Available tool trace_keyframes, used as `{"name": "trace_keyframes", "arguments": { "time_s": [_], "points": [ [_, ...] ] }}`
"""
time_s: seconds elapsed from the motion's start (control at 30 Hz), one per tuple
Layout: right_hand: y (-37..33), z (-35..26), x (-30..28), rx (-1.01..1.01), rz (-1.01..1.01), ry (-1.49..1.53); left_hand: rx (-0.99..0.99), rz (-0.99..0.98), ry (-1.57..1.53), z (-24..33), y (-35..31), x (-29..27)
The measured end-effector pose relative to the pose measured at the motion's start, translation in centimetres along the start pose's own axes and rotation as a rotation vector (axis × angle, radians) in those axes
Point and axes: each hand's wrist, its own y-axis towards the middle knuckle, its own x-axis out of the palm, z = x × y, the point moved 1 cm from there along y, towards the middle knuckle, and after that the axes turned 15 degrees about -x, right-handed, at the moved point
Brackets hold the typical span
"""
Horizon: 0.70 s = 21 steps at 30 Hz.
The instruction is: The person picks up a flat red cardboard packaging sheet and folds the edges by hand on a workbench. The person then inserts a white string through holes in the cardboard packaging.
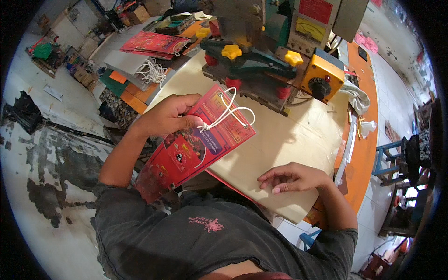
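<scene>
Fingers point(192, 122) of the left hand point(163, 115) pinch the edge of a red printed bag point(186, 151) beside its white cord handle point(231, 112); it slants before the person's body. Above the cream worktop point(308, 133), the right hand point(298, 178) is loosely half-curled, empty. Beyond stands a dark green machine point(261, 66) with yellow knobs point(232, 52).

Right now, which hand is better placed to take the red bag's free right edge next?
Probably the right hand: it looks empty, over the cream surface, on that edge's side. The left hand is occupied, gripping the red bag from the opposite side.
</scene>
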Motion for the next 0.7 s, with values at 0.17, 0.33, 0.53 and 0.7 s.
{"name": "trace_keyframes", "arguments": {
  "time_s": [0.17,0.33,0.53,0.7],
  "points": [
    [-0.4,0.4,0.2,0.006,0.253,0.216,-0.039,0.017,-0.094,-0.7,1.4,2.7],
    [-0.3,0.0,-0.1,-0.162,0.607,0.19,-0.108,-0.068,-0.206,-2.2,3.4,5.5],
    [-0.2,0.5,0.0,-0.26,0.662,0.162,-0.085,-0.131,-0.177,-3.7,6.0,9.9],
    [-0.4,1.4,0.1,-0.133,0.758,0.06,-0.075,-0.173,-0.225,-4.3,7.5,11.8]
  ]
}}
